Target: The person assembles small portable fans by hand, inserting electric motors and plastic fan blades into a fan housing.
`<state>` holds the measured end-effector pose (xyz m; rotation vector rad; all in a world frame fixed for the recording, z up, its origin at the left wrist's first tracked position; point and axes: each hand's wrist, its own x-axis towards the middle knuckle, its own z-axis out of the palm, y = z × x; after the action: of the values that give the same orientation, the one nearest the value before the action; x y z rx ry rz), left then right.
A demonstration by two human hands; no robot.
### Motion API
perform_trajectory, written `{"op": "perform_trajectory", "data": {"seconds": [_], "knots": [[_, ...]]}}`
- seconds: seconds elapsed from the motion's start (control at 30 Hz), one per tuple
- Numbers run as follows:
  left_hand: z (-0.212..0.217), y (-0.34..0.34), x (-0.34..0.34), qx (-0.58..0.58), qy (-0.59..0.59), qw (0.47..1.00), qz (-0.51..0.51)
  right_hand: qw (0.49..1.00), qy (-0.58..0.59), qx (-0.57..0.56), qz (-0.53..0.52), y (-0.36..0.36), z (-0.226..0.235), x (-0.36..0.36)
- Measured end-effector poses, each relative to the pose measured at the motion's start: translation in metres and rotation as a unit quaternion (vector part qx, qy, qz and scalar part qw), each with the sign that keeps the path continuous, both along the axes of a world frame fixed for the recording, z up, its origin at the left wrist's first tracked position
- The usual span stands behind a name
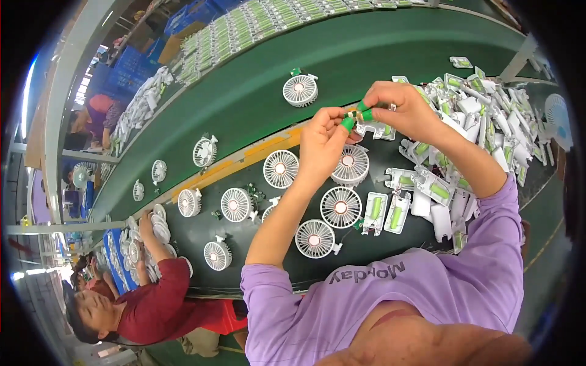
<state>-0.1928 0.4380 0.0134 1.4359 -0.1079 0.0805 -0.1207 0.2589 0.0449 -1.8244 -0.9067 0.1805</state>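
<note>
As both bare hands meet above the dark green, flat-topped desk, a small, thin green circuit board is held between them, near the long yellow strip. The left hand pinches it between thumb and index finger, the remaining fingers curled; the right hand pinches it from the opposite side. Green, rubbery finger covers cap the gripping tips, presumably for purchase or protection. The two-sided hold appears chosen because so small a piece needs steadying. Its long axis, so far as visible, runs roughly left to right; which end is the front cannot be told. Round white plastic fan heads with spoked grilles lie mostly grille upward, evidently for easy reach. White plastic shells with light-green cylindrical cells are heaped rightward, probably for the right hand's convenience.
</note>
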Motion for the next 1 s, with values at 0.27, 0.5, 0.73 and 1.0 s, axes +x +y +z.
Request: {"op": "perform_trajectory", "data": {"seconds": [0.27,0.5,0.73,1.0], "knots": [[-0.007,-0.005,0.002,0.006,-0.019,1.0,-0.01,0.991,-0.135,0.008,-0.004,-0.003,-0.002,-0.006],[0.0,-0.004,-0.004,0.078,-0.038,0.996,-0.018,0.995,0.088,-0.019,0.034,-0.009,0.009,0.002],[0.006,-0.006,-0.006,0.014,-0.035,0.999,0.01,0.992,0.124,0.011,0.026,-0.01,0.004,-0.002],[0.003,0.0,-0.006,0.106,-0.096,0.99,-0.023,0.999,0.0,0.027,0.023,-0.017,0.003,-0.008]]}}
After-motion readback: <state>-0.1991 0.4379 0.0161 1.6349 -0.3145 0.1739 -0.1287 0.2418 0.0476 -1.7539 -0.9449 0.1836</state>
